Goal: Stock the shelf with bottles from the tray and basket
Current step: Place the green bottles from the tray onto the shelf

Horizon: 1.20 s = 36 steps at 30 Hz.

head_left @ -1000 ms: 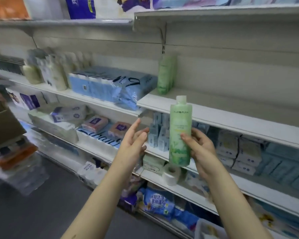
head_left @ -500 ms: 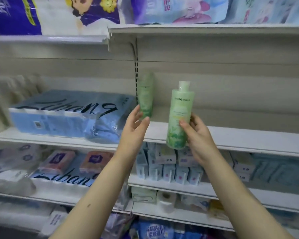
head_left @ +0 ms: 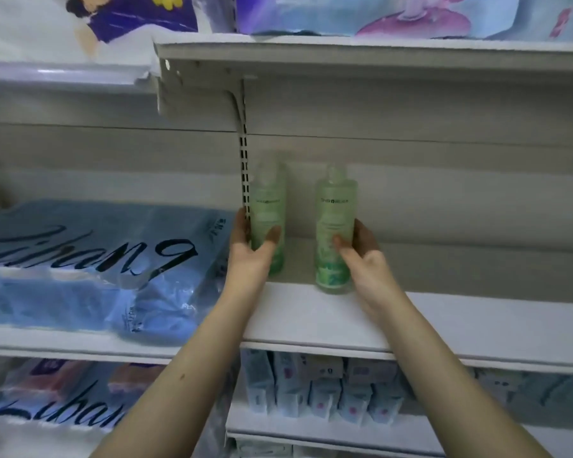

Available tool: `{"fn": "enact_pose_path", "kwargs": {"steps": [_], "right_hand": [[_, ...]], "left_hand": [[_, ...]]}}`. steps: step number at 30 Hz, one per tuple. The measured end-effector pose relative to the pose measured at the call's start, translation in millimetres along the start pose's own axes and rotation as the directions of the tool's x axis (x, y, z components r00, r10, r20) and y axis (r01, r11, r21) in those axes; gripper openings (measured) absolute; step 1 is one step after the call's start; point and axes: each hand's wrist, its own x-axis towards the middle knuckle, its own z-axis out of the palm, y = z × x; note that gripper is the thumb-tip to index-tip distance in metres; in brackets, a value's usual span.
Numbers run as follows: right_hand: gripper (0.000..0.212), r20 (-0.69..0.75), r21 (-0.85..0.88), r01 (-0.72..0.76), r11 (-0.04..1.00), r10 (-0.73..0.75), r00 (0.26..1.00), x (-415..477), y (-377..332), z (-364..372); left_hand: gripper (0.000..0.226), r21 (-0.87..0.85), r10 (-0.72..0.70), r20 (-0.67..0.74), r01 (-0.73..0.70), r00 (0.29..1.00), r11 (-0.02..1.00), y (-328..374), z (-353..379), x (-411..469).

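Two pale green bottles stand upright on the white shelf (head_left: 444,319), side by side with a gap between them. My left hand (head_left: 250,249) grips the left bottle (head_left: 268,206) by its lower half, close to the slotted upright. My right hand (head_left: 361,252) grips the right bottle (head_left: 334,213) around its middle, and the bottle's base rests on the shelf board. The tray and the basket are out of view.
A large blue tissue pack (head_left: 90,266) lies on the shelf to the left of the bottles. Small boxed goods (head_left: 321,388) fill the shelf below. Printed packs (head_left: 344,11) sit on the shelf above. To the right of the bottles the shelf board is bare.
My right hand carried its bottle up and set it down on the shelf beside the other one. My left hand reached in and took hold of the bottle that stood there.
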Motion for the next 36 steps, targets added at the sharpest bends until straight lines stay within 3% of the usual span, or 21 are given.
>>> {"fn": "enact_pose_path", "kwargs": {"steps": [4, 12, 20, 36], "right_hand": [[0.03, -0.003, -0.069, 0.028, 0.997, -0.029, 1.0, 7, 6, 3], [0.035, 0.014, -0.164, 0.015, 0.986, -0.013, 1.0, 6, 15, 8], [0.043, -0.099, -0.315, -0.038, 0.948, 0.008, 0.995, -1, 20, 8], [0.046, -0.018, -0.702, -0.008, 0.712, -0.007, 1.0, 53, 24, 16]], "left_hand": [[0.063, 0.019, -0.098, 0.037, 0.098, 0.994, 0.995, -14, -6, 13], [0.058, 0.043, -0.088, 0.083, 0.085, 0.993, 0.995, -24, -11, 17], [0.053, -0.035, -0.132, 0.095, 0.136, 0.987, 0.99, -26, -15, 20], [0.049, -0.111, -0.107, 0.112, 0.119, 0.988, 0.987, -28, -15, 18]]}}
